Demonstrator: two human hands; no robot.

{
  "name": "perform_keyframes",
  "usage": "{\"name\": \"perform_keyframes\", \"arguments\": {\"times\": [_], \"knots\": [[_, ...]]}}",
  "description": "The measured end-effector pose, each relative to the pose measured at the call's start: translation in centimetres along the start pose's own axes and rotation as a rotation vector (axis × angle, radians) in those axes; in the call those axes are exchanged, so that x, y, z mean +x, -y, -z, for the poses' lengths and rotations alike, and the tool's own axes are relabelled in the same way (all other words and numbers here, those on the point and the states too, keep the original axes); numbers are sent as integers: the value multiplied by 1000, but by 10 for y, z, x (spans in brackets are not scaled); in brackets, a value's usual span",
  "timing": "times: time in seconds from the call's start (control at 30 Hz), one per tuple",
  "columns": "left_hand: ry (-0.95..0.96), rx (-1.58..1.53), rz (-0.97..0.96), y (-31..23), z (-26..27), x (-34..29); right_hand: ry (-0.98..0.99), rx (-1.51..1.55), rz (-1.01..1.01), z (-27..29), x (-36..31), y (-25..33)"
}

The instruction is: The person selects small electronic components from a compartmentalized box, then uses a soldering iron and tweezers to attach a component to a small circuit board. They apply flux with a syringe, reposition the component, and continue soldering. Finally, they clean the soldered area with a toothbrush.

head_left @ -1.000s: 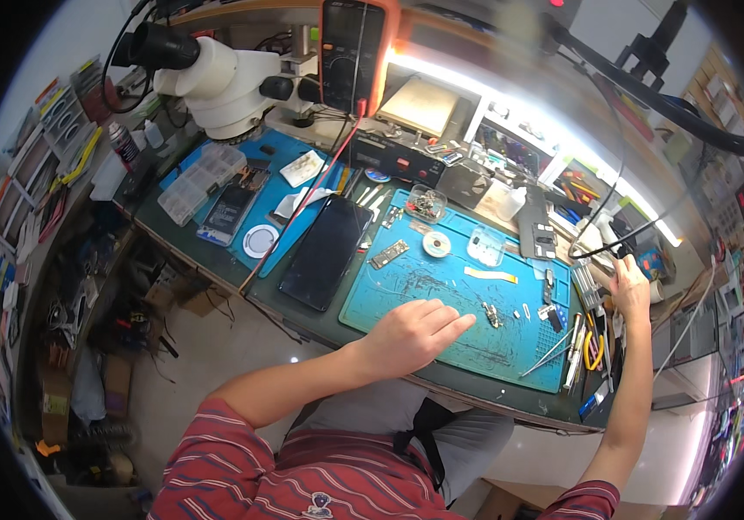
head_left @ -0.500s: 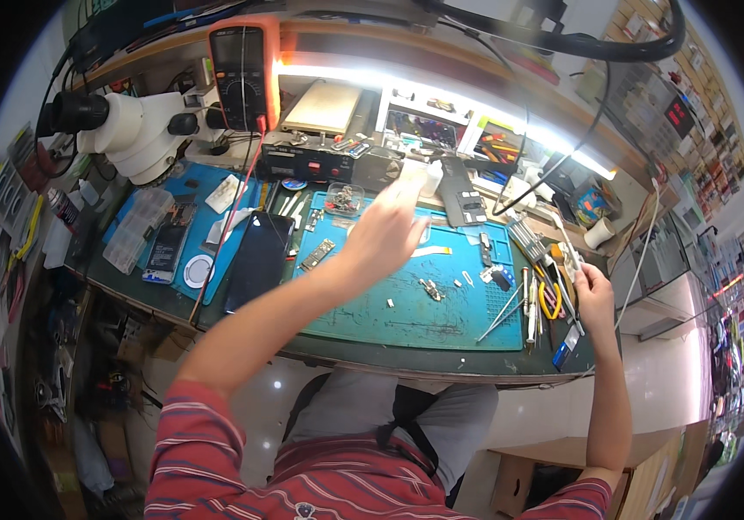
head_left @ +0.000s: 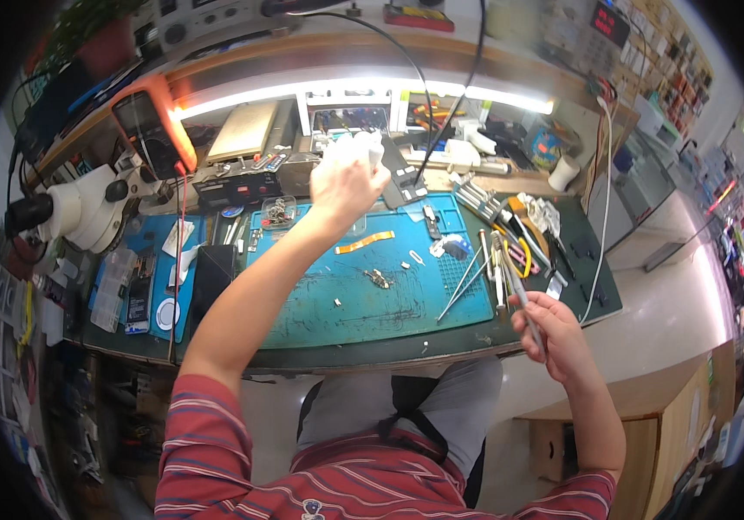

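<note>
My left hand (head_left: 344, 184) reaches across to the back of the bench, its fingers closed around a small white bottle (head_left: 374, 149) that is mostly hidden by the hand. Near the front right edge, my right hand (head_left: 554, 334) grips a slim grey tool (head_left: 525, 303) like a pen or brush, slanting up to the left; its kind is not clear. Between the hands lies a blue work mat (head_left: 337, 325), carrying an orange flex cable (head_left: 365, 242), a small metal part (head_left: 378, 278) and grey tweezers (head_left: 461, 290).
Right of the mat lie several hand tools, among them yellow-handled pliers (head_left: 523, 256). An orange multimeter (head_left: 151, 130) leans at the back left, above a white microscope (head_left: 81, 208). A dark phone (head_left: 211, 273) lies left of the mat. Black cables (head_left: 467, 82) hang over the bench.
My view has shifted. My right hand has come back from the tools toward the bench's front edge, now with the slim grey tool. My left hand still holds the white bottle at the back.
</note>
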State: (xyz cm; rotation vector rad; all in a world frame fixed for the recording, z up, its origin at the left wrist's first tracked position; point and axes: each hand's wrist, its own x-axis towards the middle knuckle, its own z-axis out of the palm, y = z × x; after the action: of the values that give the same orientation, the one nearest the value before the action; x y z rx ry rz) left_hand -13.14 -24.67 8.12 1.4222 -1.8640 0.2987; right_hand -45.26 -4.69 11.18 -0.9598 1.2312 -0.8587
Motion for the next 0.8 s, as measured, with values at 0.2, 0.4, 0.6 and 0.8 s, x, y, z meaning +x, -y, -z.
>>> {"name": "perform_keyframes", "arguments": {"times": [0.2,0.4,0.6,0.8], "knots": [[225,-294,-231,-11,119,-113,449,563,-319,-30,-9,-37],[267,12,-637,-12,163,-134,625,702,-476,-50,-11,-53],[224,183,-823,-22,170,-132,657,696,-518,-55,-15,-57],[238,206,-875,-25,165,-126,644,691,-501,-50,-20,-57]]}}
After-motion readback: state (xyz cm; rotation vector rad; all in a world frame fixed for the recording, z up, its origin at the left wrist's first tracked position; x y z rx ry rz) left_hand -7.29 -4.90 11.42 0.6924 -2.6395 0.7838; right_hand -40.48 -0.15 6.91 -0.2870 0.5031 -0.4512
